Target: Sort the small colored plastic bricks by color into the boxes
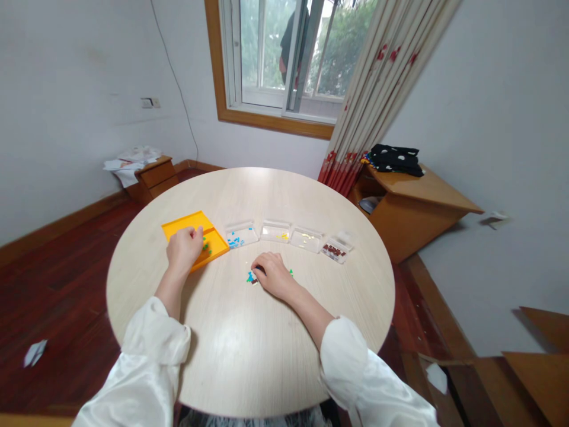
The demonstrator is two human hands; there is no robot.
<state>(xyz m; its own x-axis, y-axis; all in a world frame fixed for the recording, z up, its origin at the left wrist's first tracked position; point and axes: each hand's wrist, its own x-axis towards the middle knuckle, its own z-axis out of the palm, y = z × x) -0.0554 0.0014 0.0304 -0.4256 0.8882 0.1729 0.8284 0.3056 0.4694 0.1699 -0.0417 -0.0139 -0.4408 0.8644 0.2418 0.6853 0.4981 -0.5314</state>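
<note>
My left hand (184, 249) is over an open orange plastic box (180, 224), its fingers pinched together; what they hold, if anything, is hidden. Small green pieces (206, 246) lie in the box beside those fingers. Near the middle of the table my right hand (274, 276) rests with curled fingers at a little pile of mixed small pieces (251, 277), blue, green, dark and white. Whatever is between its fingertips cannot be made out. A few green bits (291, 273) show past its far side.
Clear boxes stand in an arc on the round table (240, 356), holding blue pieces (235, 241), yellow pieces (283, 236), cream pieces (306, 238) and brown pieces (334, 251). A desk with dark folded cloth (397, 160) is at right. Outside the window stands a person (288, 47).
</note>
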